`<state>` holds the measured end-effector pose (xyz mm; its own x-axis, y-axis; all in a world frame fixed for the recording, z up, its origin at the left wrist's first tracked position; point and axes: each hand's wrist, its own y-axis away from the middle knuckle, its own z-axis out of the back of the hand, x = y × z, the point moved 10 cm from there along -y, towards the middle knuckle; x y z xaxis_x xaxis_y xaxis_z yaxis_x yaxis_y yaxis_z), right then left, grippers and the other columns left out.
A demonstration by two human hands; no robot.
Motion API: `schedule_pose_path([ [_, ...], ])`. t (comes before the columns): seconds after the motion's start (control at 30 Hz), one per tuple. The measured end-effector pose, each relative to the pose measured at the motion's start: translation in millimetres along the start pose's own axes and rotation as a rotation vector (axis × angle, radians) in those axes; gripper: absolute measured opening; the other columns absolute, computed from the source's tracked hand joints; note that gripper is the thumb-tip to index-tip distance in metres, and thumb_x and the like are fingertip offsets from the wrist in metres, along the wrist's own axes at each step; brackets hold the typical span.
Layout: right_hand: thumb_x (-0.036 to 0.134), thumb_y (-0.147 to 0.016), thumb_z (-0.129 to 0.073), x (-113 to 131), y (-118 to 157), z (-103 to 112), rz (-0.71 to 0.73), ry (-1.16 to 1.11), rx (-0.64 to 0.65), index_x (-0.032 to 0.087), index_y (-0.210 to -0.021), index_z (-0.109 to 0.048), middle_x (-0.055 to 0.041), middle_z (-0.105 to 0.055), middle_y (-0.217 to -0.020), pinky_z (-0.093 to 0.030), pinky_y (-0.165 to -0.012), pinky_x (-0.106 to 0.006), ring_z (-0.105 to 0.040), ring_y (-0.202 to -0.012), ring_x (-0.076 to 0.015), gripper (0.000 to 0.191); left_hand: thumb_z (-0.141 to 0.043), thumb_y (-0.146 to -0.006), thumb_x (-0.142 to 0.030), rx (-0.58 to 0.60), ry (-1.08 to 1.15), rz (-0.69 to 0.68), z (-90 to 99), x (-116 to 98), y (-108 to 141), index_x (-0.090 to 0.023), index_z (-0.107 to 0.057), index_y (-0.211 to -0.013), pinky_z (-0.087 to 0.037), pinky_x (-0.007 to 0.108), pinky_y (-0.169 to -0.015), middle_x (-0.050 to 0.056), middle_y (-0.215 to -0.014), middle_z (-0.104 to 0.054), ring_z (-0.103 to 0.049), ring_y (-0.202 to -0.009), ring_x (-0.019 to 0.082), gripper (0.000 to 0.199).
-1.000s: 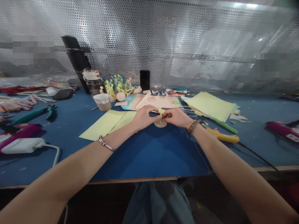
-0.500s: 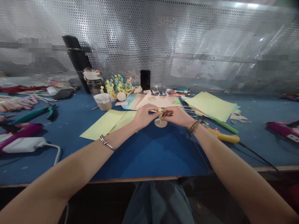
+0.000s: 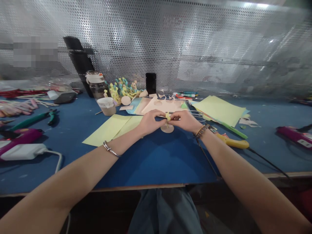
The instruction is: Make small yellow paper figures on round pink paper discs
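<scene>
Between my fingertips stands a small yellow paper figure (image 3: 168, 116) on a round cream paper base (image 3: 167, 129), at the middle of the table. My left hand (image 3: 154, 121) pinches the figure from the left, thumb and index finger closed. From the other side my right hand (image 3: 184, 120) pinches it too. The fingers hide part of the figure's stem. Sheets of yellow paper (image 3: 102, 131) lie by my left forearm. Behind my hands are cut pink paper sheets (image 3: 168, 105).
Similar paper figures (image 3: 123, 87) cluster behind a paper cup (image 3: 107, 106). A yellow-handled tool (image 3: 234, 142) with a cord and a green cutter (image 3: 232, 129) lie right, near stacked yellow paper (image 3: 219, 109). Pliers (image 3: 34, 120) and a purple power strip (image 3: 24, 138) lie left. A phone (image 3: 151, 83) stands at the back.
The fingers have shifted slightly on the yellow figure, and more of its top shows above them. The base stays below my hands. The whole view has moved a little.
</scene>
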<state>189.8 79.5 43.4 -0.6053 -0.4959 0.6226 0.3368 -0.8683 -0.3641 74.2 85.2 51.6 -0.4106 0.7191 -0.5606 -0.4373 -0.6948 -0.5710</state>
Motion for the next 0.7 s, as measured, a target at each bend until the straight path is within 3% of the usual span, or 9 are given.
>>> schedule_pose_path([
  [0.17,0.031,-0.074,-0.066,0.7,-0.1,-0.4,0.010,-0.011,0.017,0.015,-0.078,-0.073,-0.0057,-0.071,-0.078,-0.049,-0.070,-0.029,-0.063,-0.072,-0.0163,0.017,-0.064,-0.071,-0.020,0.071,-0.105,-0.021,-6.5,0.1,0.8,-0.021,-0.069,-0.086,-0.048,0.035,-0.084,0.003,-0.094,-0.070,-0.062,-0.090,0.019,0.016],
  [0.7,0.022,-0.073,-0.066,-4.8,-0.2,-0.7,0.004,0.023,0.062,0.017,-0.080,-0.075,-0.0042,-0.072,-0.077,-0.049,-0.069,-0.028,-0.064,-0.071,-0.0155,0.013,-0.067,-0.072,-0.022,0.072,-0.072,-0.058,-5.3,-3.8,1.5,-0.022,-0.070,-0.086,-0.048,0.034,-0.087,0.002,-0.094,-0.071,-0.064,-0.090,0.018,0.014],
])
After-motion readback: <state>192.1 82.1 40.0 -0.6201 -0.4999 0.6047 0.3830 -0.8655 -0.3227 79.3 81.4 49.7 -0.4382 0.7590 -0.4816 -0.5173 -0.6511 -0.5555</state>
